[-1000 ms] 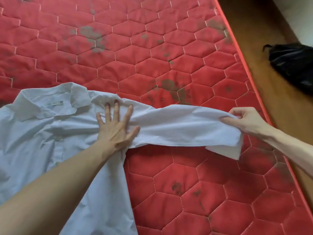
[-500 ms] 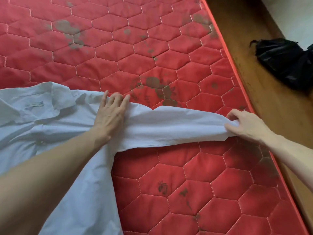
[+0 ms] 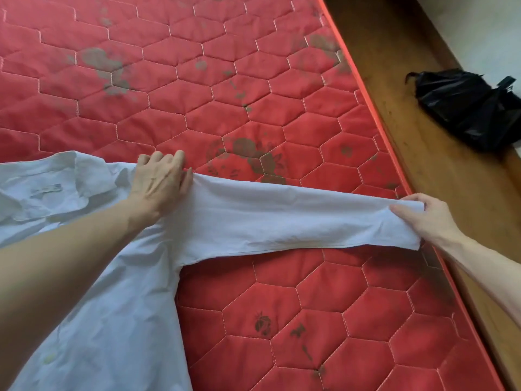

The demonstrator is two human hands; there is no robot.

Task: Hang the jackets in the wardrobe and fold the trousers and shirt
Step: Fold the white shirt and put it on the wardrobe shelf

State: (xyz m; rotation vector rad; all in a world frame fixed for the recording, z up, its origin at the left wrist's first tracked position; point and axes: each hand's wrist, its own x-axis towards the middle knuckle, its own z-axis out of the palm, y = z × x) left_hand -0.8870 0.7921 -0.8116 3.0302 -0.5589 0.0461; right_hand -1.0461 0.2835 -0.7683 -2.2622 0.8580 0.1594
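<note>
The shirt is lying on the mattress, its sleeve stretching rightward; the left hand is gripping the shoulder end with curled fingers, the right hand is pinching the cuff, nearer for folding inward

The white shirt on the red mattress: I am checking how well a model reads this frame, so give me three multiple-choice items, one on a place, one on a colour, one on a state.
1. Where does the black bag lie?
A. on the mattress
B. on the wooden ledge
C. on the shirt

2. What colour is the mattress?
A. red
B. blue
C. green

3. How is the sleeve?
A. rolled up
B. folded over the chest
C. stretched out sideways

Key: B, it sits on the wooden ledge beside the mattress; A, red quilted hexagons; C, the right hand pinches the cuff while the left hand holds the shoulder of the shirt.
</note>
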